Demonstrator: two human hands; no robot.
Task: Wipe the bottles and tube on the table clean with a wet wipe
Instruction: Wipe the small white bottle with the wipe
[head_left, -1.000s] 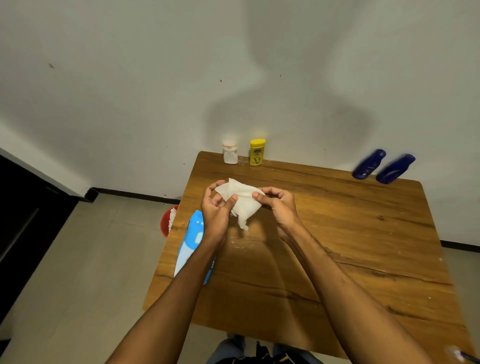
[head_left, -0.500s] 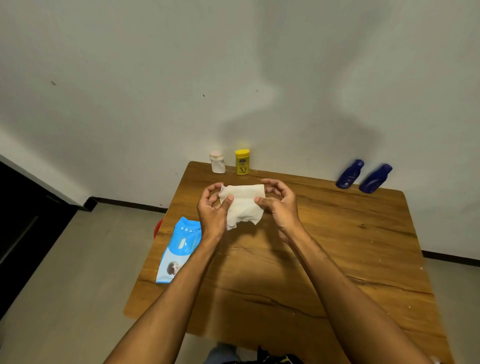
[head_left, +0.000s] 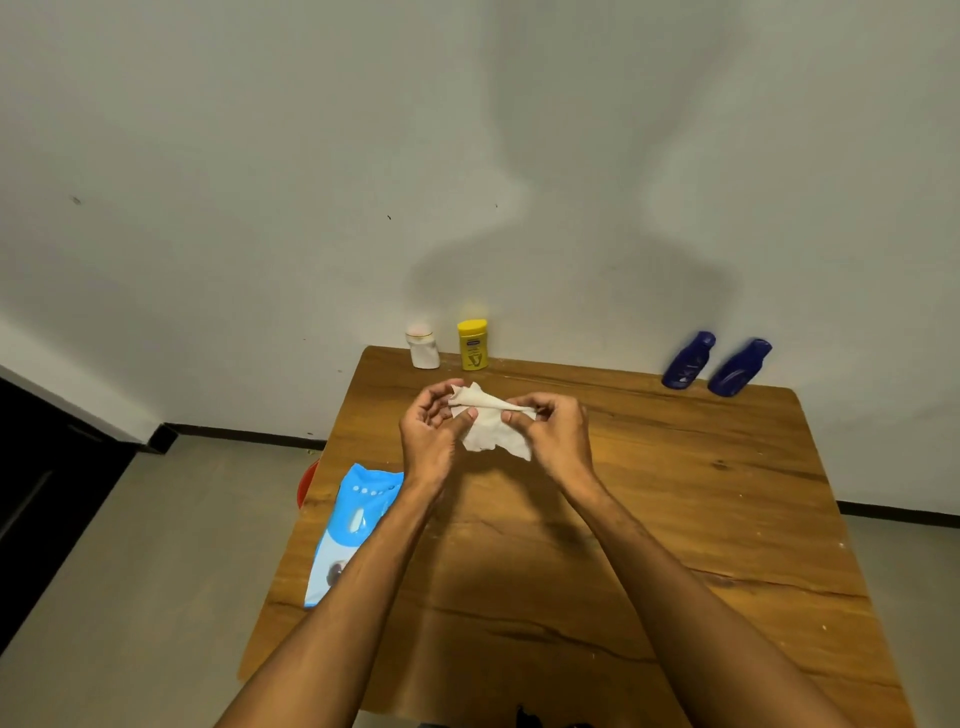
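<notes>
Both hands hold a white wet wipe above the far half of the wooden table. My left hand pinches its left edge and my right hand pinches its right edge, with the wipe partly folded and hanging between them. At the table's far edge by the wall stand a small white bottle and a yellow tube. Two dark blue bottles stand at the far right, leaning towards the wall.
A blue and white wet wipe pack lies on the table's left edge, partly under my left forearm. A red bin shows on the floor just beyond that edge. A white wall stands right behind the table.
The wipe was spread flat between my hands half a second ago; now it is folded over into a narrower shape. The camera view has shifted slightly.
</notes>
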